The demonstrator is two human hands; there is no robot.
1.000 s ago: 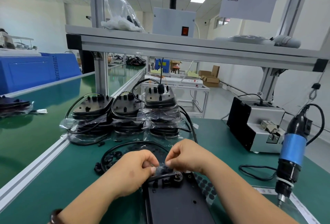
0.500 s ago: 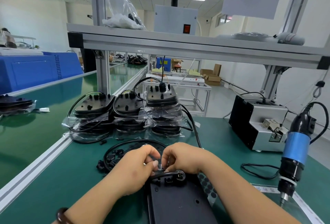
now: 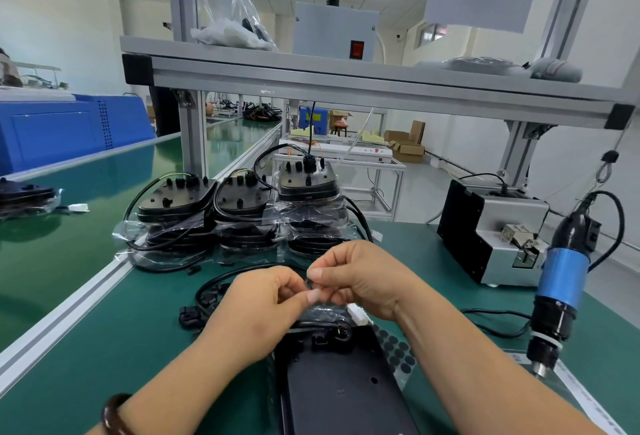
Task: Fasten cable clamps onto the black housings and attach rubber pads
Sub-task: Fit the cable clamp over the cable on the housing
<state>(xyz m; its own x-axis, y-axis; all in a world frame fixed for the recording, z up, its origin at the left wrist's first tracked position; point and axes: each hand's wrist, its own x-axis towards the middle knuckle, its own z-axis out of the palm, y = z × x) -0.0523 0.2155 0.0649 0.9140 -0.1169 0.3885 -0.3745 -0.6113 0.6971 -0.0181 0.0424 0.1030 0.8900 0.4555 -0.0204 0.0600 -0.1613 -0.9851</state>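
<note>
A flat black housing [image 3: 339, 386] lies on the green mat in front of me, its cable end facing away. Just above that end, my left hand [image 3: 258, 306] and my right hand [image 3: 360, 278] meet fingertip to fingertip. Both pinch a small clear plastic wrap [image 3: 318, 296] that hangs over the housing's cable [image 3: 311, 322]. A white connector [image 3: 358, 315] shows under my right hand. A sheet of round black rubber pads [image 3: 394, 353] lies to the right of the housing. Small black cable clamps [image 3: 194, 313] are scattered left of my left hand.
Three stacks of bagged black housings [image 3: 242, 212] with cables stand behind my hands. A blue electric screwdriver [image 3: 561, 285] hangs at the right, beside a grey screw feeder [image 3: 498, 237]. An aluminium rail [image 3: 69, 313] borders the mat on the left; a shelf frame [image 3: 346, 84] spans overhead.
Both hands have lifted slightly off the housing's cable end, still together, drawing the clear wrap upward. The white connector has come into sight beneath my right hand.
</note>
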